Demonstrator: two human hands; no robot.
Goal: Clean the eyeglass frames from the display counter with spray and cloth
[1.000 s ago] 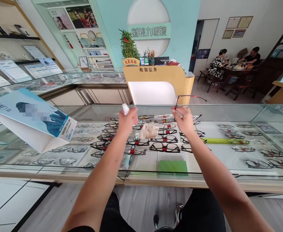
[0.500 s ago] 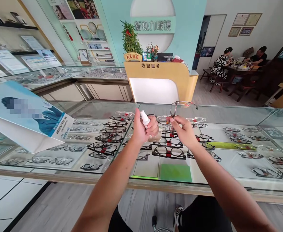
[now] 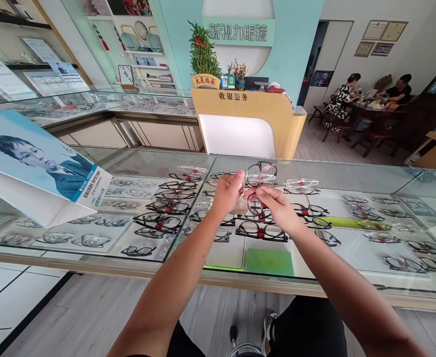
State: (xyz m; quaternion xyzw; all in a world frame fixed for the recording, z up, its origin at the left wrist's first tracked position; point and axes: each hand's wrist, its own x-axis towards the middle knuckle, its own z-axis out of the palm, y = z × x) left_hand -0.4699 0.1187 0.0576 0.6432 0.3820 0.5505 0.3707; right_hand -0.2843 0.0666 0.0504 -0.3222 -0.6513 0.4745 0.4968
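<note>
A pair of dark-rimmed eyeglasses (image 3: 254, 174) stands turned on end above the glass counter, one lens over the other. My right hand (image 3: 278, 206) pinches it near the bridge, thumb and fingers closed. Just left of the lenses, my left hand (image 3: 228, 192) is wrapped around a small white spray bottle, now mostly hidden by the fingers and pointing toward the glasses. A beige cloth (image 3: 241, 206) shows just below that hand; whether it is held cannot be told.
Rows of spectacle frames (image 3: 261, 231) lie under the glass of the display counter (image 3: 188, 277). A folded advertising card (image 3: 54, 173) stands at left. Beyond is a wooden cashier desk (image 3: 240, 99). Two people (image 3: 342, 101) sit at a table at the far right.
My hands have come closer together. The glasses have moved left and turned toward the bottle, and the bottle has swung from upright to facing the lenses. The view has shifted slightly.
</note>
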